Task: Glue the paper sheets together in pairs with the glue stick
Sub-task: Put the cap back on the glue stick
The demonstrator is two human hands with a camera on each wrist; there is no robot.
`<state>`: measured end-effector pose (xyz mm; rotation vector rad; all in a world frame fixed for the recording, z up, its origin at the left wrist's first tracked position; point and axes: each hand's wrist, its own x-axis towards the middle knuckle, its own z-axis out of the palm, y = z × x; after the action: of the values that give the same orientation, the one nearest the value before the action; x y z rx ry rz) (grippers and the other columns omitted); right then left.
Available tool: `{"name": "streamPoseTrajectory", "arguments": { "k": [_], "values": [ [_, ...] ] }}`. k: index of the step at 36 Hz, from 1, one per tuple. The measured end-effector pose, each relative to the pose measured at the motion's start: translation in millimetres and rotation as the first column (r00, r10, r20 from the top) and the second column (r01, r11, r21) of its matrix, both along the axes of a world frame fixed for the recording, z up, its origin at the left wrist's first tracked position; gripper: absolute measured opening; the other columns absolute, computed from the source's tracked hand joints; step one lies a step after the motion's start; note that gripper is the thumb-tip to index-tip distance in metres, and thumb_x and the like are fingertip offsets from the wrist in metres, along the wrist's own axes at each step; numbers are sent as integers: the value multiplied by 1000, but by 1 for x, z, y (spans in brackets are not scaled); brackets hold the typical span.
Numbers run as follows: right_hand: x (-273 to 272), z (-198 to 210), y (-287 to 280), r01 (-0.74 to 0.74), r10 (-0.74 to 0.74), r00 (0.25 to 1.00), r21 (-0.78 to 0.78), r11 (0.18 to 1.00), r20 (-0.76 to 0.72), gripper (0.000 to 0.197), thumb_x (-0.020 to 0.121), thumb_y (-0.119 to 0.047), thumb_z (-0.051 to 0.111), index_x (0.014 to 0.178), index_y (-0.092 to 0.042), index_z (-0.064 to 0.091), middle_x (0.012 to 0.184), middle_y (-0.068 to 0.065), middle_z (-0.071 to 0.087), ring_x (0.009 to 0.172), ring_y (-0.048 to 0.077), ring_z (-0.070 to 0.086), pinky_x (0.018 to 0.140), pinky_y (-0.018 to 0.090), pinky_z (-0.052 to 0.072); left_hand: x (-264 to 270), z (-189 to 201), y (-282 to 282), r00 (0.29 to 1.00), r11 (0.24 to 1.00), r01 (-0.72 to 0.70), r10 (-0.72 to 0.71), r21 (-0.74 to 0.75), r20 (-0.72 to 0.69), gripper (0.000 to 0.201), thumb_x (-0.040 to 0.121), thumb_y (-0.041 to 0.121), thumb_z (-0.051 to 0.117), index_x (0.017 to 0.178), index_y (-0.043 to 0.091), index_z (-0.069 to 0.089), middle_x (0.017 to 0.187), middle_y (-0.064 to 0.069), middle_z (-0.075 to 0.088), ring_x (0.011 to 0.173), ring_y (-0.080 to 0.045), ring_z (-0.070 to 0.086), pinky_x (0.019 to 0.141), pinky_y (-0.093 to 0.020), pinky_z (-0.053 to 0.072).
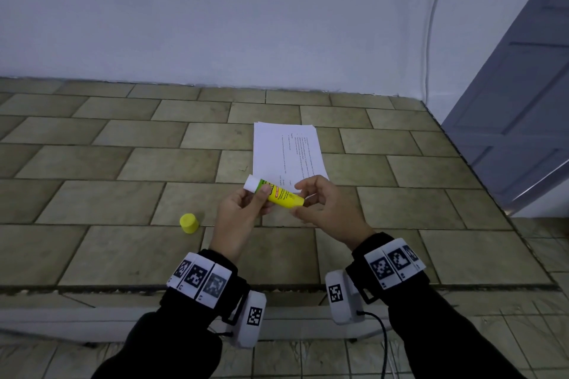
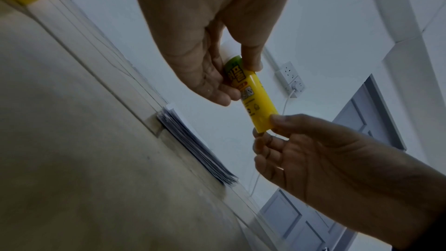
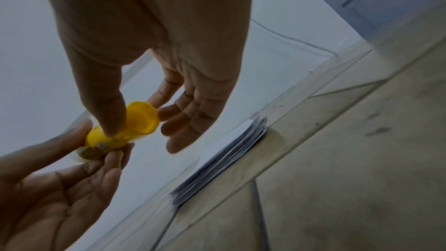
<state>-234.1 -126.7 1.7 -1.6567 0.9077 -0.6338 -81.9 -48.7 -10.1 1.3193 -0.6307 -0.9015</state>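
An uncapped yellow glue stick (image 1: 283, 196) with its white tip pointing up-left hangs above the tiled counter (image 1: 123, 163). My left hand (image 1: 261, 194) grips its upper part near the tip between thumb and fingers. My right hand (image 1: 300, 200) pinches the stick's bottom end. In the left wrist view the glue stick (image 2: 255, 102) runs from the left hand (image 2: 231, 83) down to the right hand (image 2: 265, 127). The right wrist view shows the stick's round base (image 3: 142, 119) between right thumb and fingers. Its yellow cap (image 1: 189, 224) stands on the counter to the left. A stack of printed paper sheets (image 1: 286, 154) lies just beyond my hands.
The counter meets a white wall (image 1: 277, 24) at the back and drops off at its front edge (image 1: 277, 288). A grey door (image 1: 523, 132) stands at the right. A white cable (image 1: 429, 40) hangs down the wall, and a wall socket (image 2: 289, 77) appears in the left wrist view.
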Motion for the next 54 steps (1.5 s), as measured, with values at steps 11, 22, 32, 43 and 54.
{"name": "streamPoseTrajectory", "arguments": {
  "k": [11,22,32,43,54],
  "values": [
    [1,6,0,-43,32,999,319,947,42,11,95,-15,59,102,-6,61,86,9,67,66,14,63,61,30,57,6,-1,-4,1000,1000,-2,2,23,2,32,93,22,62,106,-8,66,90,-16,70,77,-12,68,77,-23,57],
    [4,4,3,-34,-9,976,-191,981,-218,37,75,-10,78,98,-15,50,86,-7,57,73,6,55,56,9,42,1,-3,-2,1000,999,18,-19,34,14,29,92,19,62,111,-4,65,95,-11,72,82,-10,69,73,-18,56],
    [0,10,-4,-101,114,993,300,949,-26,13,100,-17,49,101,-9,59,90,7,70,72,14,66,68,29,53,8,-4,-3,999,998,-5,3,55,34,23,92,22,63,100,1,68,87,-11,72,75,-11,69,77,-24,56],
    [2,-3,3,25,-44,996,-227,974,-83,35,69,3,75,91,-13,54,85,-7,57,67,6,53,61,26,50,-1,-1,-2,1000,1000,13,-13,20,19,21,94,17,61,104,-1,66,85,-8,69,74,-10,67,65,-13,53],
    [-2,4,-3,-93,100,995,261,961,-13,9,97,-16,55,100,-10,62,90,10,70,68,12,65,66,28,54,5,-2,-2,1000,1000,8,-8,11,-6,20,93,18,62,99,0,67,81,-6,70,71,-6,68,72,-18,57]
  ]
}}
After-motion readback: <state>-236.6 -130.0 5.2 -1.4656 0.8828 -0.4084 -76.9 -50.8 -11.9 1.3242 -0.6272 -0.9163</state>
